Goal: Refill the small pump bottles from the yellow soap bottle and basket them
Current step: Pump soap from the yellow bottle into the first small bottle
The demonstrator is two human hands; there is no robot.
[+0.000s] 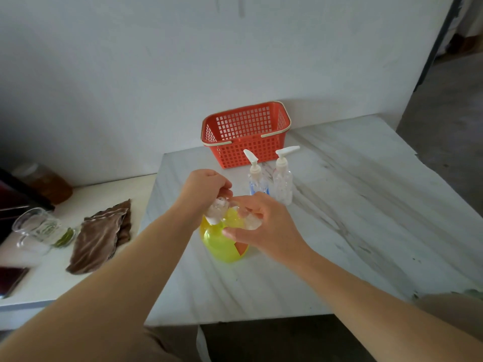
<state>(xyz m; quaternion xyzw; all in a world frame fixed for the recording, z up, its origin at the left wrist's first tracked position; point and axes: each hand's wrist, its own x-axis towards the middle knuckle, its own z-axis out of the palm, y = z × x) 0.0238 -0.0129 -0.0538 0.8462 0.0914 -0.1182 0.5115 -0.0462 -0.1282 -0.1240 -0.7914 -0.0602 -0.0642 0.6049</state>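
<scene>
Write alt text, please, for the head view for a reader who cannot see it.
The left hand and right hand each hold a clear plastic piece over a yellow soap bottle on a pale table. Two pump bottles stand before a red basket.

No text reading clearly anywhere, blue label on the standing small pump bottle [257,185] blurring past reading, green print on the glass jug [39,228] showing only as smudges.

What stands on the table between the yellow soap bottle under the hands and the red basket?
Two small pump bottles stand upright, side by side, just in front of the basket, as the head view shows.
</scene>
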